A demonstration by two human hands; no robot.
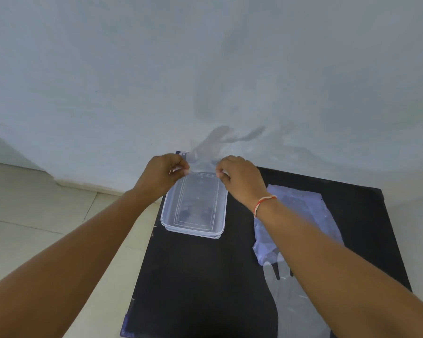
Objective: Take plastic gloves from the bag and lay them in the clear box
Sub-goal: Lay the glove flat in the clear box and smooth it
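Head view, frame centre. Left hand [165, 172] and right hand [239, 178] are both raised over the far end of the clear box [193, 206], fingers pinched shut on the two lower corners of a thin plastic glove [206, 152]. The glove is stretched between the hands and stands upward from them against the pale wall [205, 57]; it is nearly transparent, and its finger shapes show faintly above centre.

The clear box sits on the black table [205, 276], just below the hands, near the table's left edge. Whether it already holds any gloves cannot be told through the clear plastic.

Right of centre, the plastic bag [300, 203] lies flat on the table, partly under the right forearm. A second glove [288, 301] protrudes from its near end toward the lower right. A red-and-white thread [263, 203] circles the right wrist.
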